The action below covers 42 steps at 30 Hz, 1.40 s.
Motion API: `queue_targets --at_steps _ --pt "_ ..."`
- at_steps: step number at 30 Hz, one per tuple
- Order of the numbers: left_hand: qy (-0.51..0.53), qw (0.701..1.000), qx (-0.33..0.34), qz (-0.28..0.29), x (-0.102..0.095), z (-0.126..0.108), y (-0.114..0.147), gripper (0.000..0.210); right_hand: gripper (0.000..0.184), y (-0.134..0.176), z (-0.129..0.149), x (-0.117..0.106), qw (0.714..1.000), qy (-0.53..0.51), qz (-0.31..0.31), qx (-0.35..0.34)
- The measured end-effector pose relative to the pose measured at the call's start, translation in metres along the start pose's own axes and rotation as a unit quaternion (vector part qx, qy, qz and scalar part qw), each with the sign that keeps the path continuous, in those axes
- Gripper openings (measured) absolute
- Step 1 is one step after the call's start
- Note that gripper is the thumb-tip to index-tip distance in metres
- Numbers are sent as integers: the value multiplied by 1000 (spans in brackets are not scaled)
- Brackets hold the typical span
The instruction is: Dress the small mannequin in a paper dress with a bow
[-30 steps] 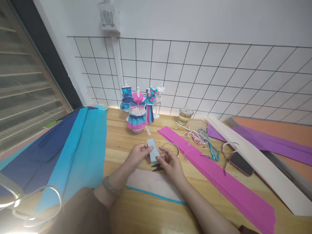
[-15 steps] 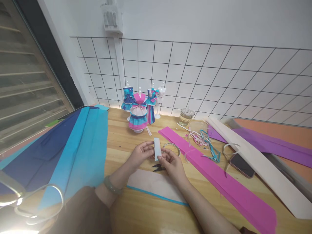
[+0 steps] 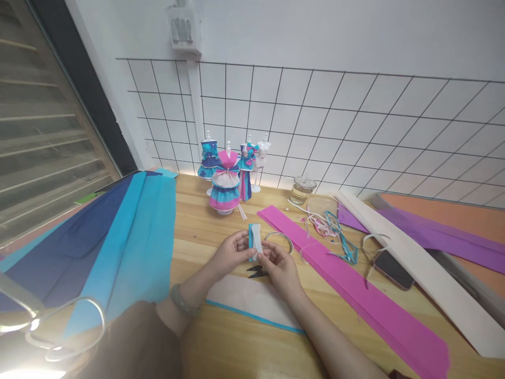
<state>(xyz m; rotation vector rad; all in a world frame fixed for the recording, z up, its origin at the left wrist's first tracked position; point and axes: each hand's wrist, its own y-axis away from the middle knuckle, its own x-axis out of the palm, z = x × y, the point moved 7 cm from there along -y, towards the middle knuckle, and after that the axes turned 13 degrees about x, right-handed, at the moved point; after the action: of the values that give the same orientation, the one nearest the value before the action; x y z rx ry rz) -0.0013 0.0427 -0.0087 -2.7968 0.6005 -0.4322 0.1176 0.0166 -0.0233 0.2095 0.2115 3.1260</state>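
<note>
Between my two hands, above the table, stands a small folded strip of white and blue paper [image 3: 256,242]. My left hand [image 3: 232,252] pinches its left, blue side with thumb and fingers. The white side is gripped at its lower right by my right hand [image 3: 279,262]. Below my hands lie dark thread snips [image 3: 257,271], partly covered by the right hand. Nearer to me a wide pale piece with a blue edge [image 3: 252,301] rests flat, partly under my right forearm. Just behind my right hand is a round ring [image 3: 291,242].
Several small dress forms [image 3: 224,184], most dressed in coloured paper, stand at the back by a glass cup [image 3: 303,189]. Pink [image 3: 355,284] and white [image 3: 414,268] strips, ribbon scraps [image 3: 347,250] and a phone [image 3: 394,269] lie right. Blue sheets [image 3: 145,247] cover the left.
The small strip's left side has opened or turned, so a blue band now shows beside the white one. My hands stay in nearly the same place.
</note>
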Motion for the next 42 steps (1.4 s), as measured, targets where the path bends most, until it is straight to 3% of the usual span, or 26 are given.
queue_targets --at_steps 9,16,29,36,42 --pt "-22 997 -22 -70 -12 0 -2 34 35 1 -1 3 1000 5 4 -1" --pt "8 994 -63 -90 -11 2 0 36 36 1 2 1 1000 3 -6 -2" --pt "59 995 -49 -62 -10 3 1 33 43 0 0 -2 1000 9 -18 8" --pt "85 993 -45 -71 -11 4 1 34 38 -1 -1 -2 1000 14 -19 3" --pt "39 998 -26 -43 -5 -3 1 35 37 -1 -2 -2 1000 23 -15 0"
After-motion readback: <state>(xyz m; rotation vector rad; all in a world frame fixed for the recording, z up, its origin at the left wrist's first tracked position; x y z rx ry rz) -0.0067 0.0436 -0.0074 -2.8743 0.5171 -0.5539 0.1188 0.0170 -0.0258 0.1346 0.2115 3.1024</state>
